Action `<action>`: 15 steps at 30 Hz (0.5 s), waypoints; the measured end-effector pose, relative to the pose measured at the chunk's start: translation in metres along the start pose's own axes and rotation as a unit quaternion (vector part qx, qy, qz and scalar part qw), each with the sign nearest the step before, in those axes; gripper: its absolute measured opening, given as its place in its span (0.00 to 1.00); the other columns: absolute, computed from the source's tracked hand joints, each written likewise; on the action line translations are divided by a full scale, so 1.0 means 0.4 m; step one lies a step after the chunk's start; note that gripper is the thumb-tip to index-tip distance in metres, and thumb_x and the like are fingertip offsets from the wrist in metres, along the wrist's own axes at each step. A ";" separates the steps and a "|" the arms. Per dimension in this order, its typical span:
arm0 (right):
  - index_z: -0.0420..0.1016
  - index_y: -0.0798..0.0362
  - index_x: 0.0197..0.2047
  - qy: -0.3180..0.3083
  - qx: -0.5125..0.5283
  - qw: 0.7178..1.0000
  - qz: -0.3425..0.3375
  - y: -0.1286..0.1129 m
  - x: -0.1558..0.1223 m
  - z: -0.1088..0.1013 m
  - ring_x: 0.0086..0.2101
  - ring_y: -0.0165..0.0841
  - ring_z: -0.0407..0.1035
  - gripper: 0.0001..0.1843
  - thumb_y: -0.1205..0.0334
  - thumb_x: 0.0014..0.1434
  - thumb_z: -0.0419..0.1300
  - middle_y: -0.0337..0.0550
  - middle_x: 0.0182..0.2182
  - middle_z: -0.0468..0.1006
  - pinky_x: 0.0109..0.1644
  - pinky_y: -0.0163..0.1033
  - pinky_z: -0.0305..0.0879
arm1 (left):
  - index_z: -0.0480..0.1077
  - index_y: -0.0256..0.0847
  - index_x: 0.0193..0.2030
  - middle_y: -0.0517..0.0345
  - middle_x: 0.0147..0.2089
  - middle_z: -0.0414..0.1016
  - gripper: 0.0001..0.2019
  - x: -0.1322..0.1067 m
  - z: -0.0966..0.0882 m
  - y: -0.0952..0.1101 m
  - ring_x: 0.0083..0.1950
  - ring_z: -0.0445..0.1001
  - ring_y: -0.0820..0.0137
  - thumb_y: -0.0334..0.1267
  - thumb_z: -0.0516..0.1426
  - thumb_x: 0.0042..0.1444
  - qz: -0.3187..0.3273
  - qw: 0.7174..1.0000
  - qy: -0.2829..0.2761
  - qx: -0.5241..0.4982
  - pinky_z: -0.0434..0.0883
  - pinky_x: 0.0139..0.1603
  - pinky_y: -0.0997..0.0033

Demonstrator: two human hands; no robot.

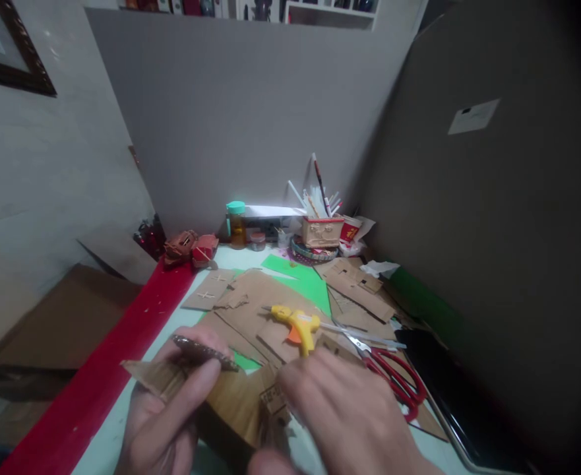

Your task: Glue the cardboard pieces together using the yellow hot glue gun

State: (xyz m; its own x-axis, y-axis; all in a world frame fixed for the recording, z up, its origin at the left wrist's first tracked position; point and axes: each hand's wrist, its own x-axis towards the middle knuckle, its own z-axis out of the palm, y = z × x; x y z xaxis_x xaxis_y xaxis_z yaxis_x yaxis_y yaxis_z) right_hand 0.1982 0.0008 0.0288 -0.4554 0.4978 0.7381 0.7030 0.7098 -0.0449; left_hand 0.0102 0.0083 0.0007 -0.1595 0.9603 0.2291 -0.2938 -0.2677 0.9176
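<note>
My left hand [166, 415] is closed around a strip of brown cardboard [154, 376], with a dark flat piece [204, 351] pinched at its fingertips. My right hand [344, 415] lies low over a curved cardboard piece [235, 402], its fingers bent down onto a small cardboard part [273, 399]; what it grips is hidden and blurred. A yellow hot glue gun [297, 323] rests on cardboard just beyond both hands. Red-handled scissors [394, 373] lie to the right of my right hand.
Cardboard cut-outs [250, 303] and green paper [305, 280] cover the white table. A red strip [122, 356] runs along the left edge. At the back stand a teal-capped bottle [236, 224], a box of pens [322, 227] and red objects [191, 247]. Grey panels enclose the desk.
</note>
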 end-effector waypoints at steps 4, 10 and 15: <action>0.75 0.55 0.35 0.115 -0.087 0.985 -0.091 -0.030 0.031 0.011 0.18 0.29 0.63 0.08 0.73 0.62 0.56 0.34 0.20 0.74 0.21 0.39 0.50 | 0.75 0.48 0.40 0.64 0.38 0.77 0.05 -0.010 0.023 -0.006 0.44 0.77 0.72 0.39 0.65 0.56 -0.049 0.997 0.040 -0.047 0.76 0.48 0.81; 0.77 0.63 0.42 0.153 -0.106 0.980 -0.075 -0.013 0.014 0.038 0.23 0.32 0.72 0.12 0.75 0.65 0.52 0.44 0.27 0.81 0.27 0.39 0.60 | 0.77 0.51 0.44 0.60 0.43 0.80 0.13 -0.024 0.055 -0.013 0.46 0.79 0.65 0.45 0.67 0.51 -0.098 0.989 0.082 -0.080 0.79 0.39 0.78; 0.77 0.63 0.37 0.191 -0.107 0.974 -0.056 -0.006 0.005 0.038 0.24 0.35 0.74 0.13 0.76 0.65 0.51 0.48 0.26 0.82 0.31 0.40 0.64 | 0.76 0.54 0.44 0.65 0.44 0.78 0.15 -0.054 0.115 0.011 0.49 0.77 0.66 0.46 0.67 0.47 -0.094 0.987 0.116 -0.051 0.76 0.43 0.82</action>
State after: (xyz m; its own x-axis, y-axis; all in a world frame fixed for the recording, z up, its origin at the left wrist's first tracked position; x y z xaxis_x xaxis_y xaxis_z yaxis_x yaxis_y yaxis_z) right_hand 0.1873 0.0076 0.0199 -0.3286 0.1721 0.9287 0.7763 0.6092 0.1617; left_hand 0.0556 -0.0101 0.0147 -0.3022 0.9527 -0.0335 -0.4295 -0.1047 0.8970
